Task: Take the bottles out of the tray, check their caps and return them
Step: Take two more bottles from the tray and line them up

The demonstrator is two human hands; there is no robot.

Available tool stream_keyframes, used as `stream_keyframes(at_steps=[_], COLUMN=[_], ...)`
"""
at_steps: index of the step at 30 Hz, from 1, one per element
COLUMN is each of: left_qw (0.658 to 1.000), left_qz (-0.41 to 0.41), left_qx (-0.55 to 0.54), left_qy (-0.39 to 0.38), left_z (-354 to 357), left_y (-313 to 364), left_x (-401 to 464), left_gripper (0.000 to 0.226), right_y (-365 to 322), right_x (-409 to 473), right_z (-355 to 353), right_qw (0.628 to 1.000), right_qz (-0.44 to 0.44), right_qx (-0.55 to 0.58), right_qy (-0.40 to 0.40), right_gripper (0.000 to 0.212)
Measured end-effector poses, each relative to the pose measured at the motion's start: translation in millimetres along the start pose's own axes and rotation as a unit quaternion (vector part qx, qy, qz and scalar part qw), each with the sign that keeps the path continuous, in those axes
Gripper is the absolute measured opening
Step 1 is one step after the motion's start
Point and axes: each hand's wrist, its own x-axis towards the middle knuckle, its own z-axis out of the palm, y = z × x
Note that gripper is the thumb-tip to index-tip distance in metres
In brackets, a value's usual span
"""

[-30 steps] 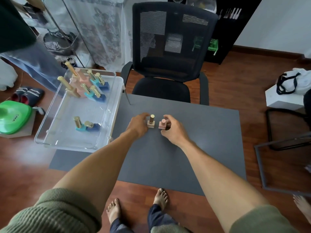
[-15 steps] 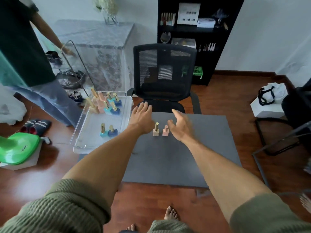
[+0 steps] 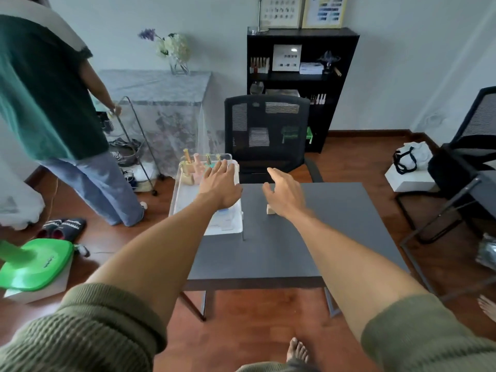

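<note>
R fingers (image 3: pixel 273 174) above bottle (image 3: pixel 270 209)

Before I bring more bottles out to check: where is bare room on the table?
Bare: the grey table near edge below both hands, and its right part beyond the right hand. Crowded: the clear tray at the left edge, its far-end bottles under the left hand, and the beige bottle.

I'm in a small home nail studio: colour-swatch charts (image 3: pixel 302 10) hang above a black shelf (image 3: pixel 300 84) stocked with polish bottles, with mesh chairs (image 3: pixel 265 138) on wood flooring (image 3: pixel 362 167).
</note>
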Motion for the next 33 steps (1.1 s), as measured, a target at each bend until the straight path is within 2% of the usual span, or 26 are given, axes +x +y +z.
stream_keyframes(at_steps=[6, 11, 15, 22, 26, 33], left_qw=[1.000, 1.000, 0.999, 0.997, 0.990, 0.980], left_qz=[-0.010, -0.021, -0.027, -0.049, -0.074, -0.098], left_qx=[0.008, 0.002, -0.022, -0.049, -0.105, -0.163], left_qy=[0.011, 0.014, 0.003, -0.027, -0.056, -0.053], left_z=[-11, -9, -3, 16, 27, 42], left_y=[-46, -65, -74, -81, -86, -88], left_x=[-29, -41, -45, -46, -40, -28], left_gripper=[0.065, 0.079, 0.084, 0.061, 0.060, 0.048], right_y=[-42, -62, -64, -64, -65, -64], right_x=[-25, -35, -27, -12, -3, 13], right_z=[23, 34, 42, 59, 71, 86], right_qw=[1.000, 1.000, 0.998, 0.991, 0.990, 0.989], right_qz=[0.004, 0.000, -0.006, -0.017, -0.006, 0.001], right_qx=[0.016, 0.008, 0.006, 0.006, 0.017, 0.018], right_qy=[-0.006, -0.010, -0.068, -0.133, -0.139, -0.149], right_gripper=[0.051, 0.045, 0.053, 0.054, 0.048, 0.041])
